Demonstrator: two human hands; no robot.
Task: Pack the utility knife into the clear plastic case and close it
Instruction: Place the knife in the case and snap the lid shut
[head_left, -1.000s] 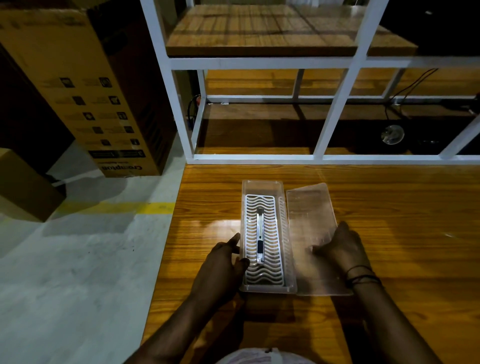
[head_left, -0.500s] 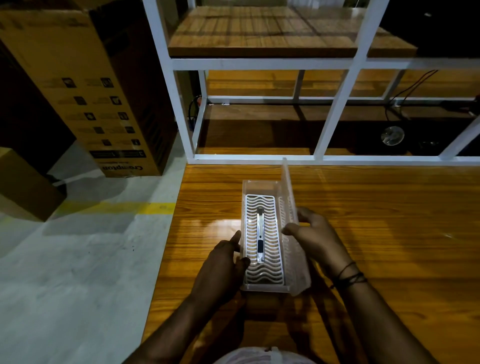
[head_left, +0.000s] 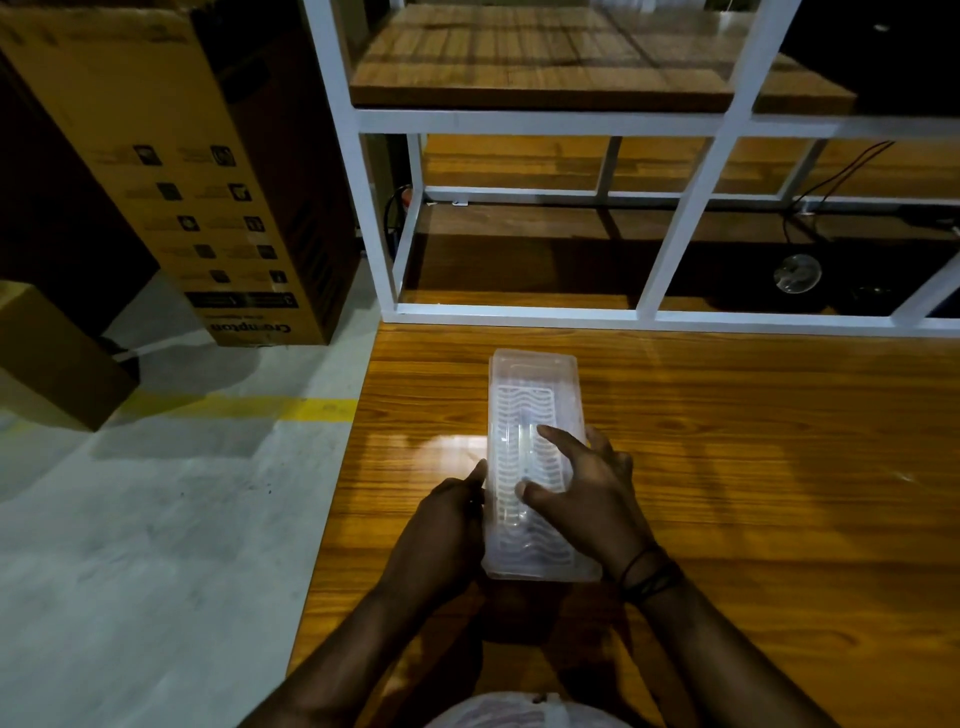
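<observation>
Right hand (head_left: 587, 493) spread wide, fingers pressing the lowered lid of clear plastic case (head_left: 530, 384); left hand (head_left: 447, 525) curled, gripping its left edge. Utility knife (head_left: 525, 441) seemingly inside, faint. Wooden table (head_left: 753, 467), white shelf frame (head_left: 519, 122) beyond

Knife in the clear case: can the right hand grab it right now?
Probably not. The lid lies folded down over the clear case, and the right hand presses on top, so plastic sits between its fingers and the utility knife underneath. The lid would have to lift first.
</observation>
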